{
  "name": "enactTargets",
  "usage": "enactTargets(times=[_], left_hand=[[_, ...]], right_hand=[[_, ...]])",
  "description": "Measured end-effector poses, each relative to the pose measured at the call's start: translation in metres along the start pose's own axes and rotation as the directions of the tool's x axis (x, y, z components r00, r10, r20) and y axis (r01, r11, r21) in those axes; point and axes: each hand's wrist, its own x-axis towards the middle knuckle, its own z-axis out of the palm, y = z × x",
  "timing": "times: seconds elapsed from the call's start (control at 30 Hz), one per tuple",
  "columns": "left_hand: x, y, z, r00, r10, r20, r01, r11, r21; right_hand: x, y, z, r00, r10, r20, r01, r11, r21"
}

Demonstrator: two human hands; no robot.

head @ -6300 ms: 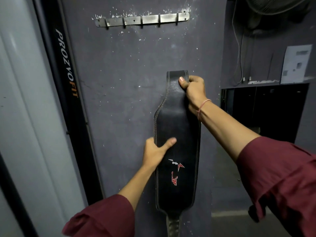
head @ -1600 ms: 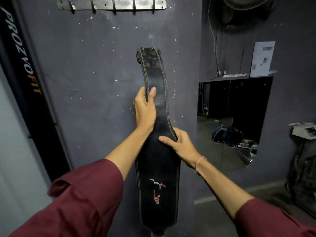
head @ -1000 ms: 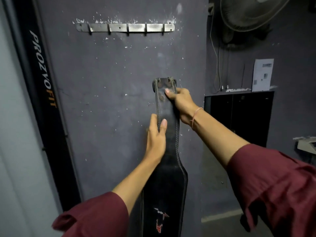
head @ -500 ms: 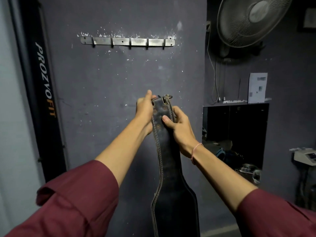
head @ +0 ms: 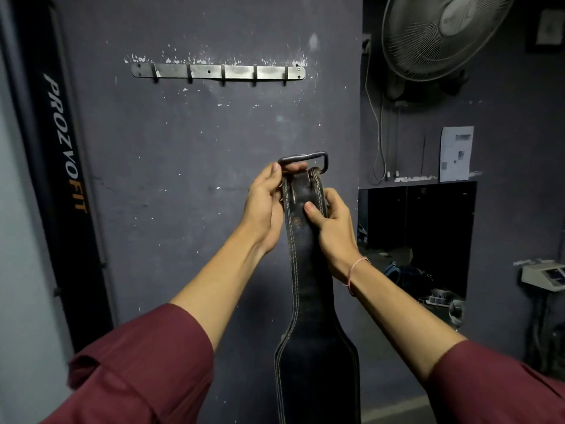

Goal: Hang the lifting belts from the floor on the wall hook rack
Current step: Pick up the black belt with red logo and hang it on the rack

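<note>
Lifting belt [head: 308, 270] held upright below hook rack [head: 218, 71]; left hand [head: 264, 206] pinches its buckle [head: 305, 159]; right hand [head: 331, 223] grips the strap.

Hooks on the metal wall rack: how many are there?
5 dark hooks in a row along the grey metal wall rack, left end to right end; none seems hidden.

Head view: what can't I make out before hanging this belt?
Head view, belt bottom: cut off by the frame edge.
Head view, buckle lower bar: behind the left hand.
Head view, hook rack tips: too small.
Head view, paper sheet print: blurred.
</note>
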Motion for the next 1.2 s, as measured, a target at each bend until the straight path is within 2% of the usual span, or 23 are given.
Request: enactTargets(times=[0.07,0.13,0.23,0.37,0.5,0.63,0.73,0.8,0.9,1.03,1.1,1.2], left_hand=[[0.001,-0.001,0.003,1.0,0.024,-0.019,-0.024,1.0,0.017],[0.003,-0.007,0.003,0.992,0.087,-0.094,-0.074,0.988,0.133],[0.008,-0.019,-0.002,0.95,0.235,-0.206,-0.121,0.885,0.449],[0.009,-0.013,0.001,0.86,0.409,-0.306,-0.145,0.77,0.621],[0.011,-0.011,-0.011,0.81,0.459,-0.365,-0.141,0.757,0.638],[0.009,-0.011,-0.022,0.797,0.487,-0.358,-0.164,0.745,0.646],[0.013,-0.016,-0.028,0.791,0.501,-0.353,-0.191,0.749,0.635],[0.019,-0.019,-0.032,0.801,0.494,-0.339,-0.206,0.758,0.619],[0.037,-0.019,-0.035,0.851,0.436,-0.294,-0.194,0.78,0.595],[0.077,-0.014,-0.045,0.911,0.384,-0.151,-0.225,0.768,0.6],[0.099,-0.014,-0.054,0.919,0.384,-0.085,-0.251,0.739,0.625],[0.134,-0.014,-0.06,0.904,0.423,-0.062,-0.276,0.689,0.67]], right_hand=[[0.002,-0.002,0.001,1.0,-0.016,-0.006,0.016,1.0,0.004],[0.003,-0.003,0.002,1.0,-0.024,-0.014,0.024,1.0,0.016],[0.001,-0.003,0.005,1.0,-0.006,0.012,0.006,1.0,0.022],[-0.001,0.004,0.015,0.995,-0.015,0.102,0.021,0.998,-0.053],[0.0,0.0,0.028,0.991,0.002,0.136,0.005,0.999,-0.054],[0.02,-0.016,0.041,0.997,0.082,-0.012,-0.083,0.995,-0.048],[0.03,-0.02,0.04,0.997,0.055,0.062,-0.049,0.995,-0.087],[0.036,-0.016,0.04,0.998,0.043,0.051,-0.037,0.994,-0.101],[0.052,-0.008,0.042,0.999,0.016,-0.045,-0.02,0.996,-0.087],[0.089,0.003,0.044,0.99,-0.025,-0.14,0.019,0.999,-0.043],[0.111,0.006,0.042,0.99,-0.044,-0.137,0.042,0.999,-0.02],[0.144,0.009,0.037,0.995,-0.081,-0.052,0.081,0.997,-0.005]])
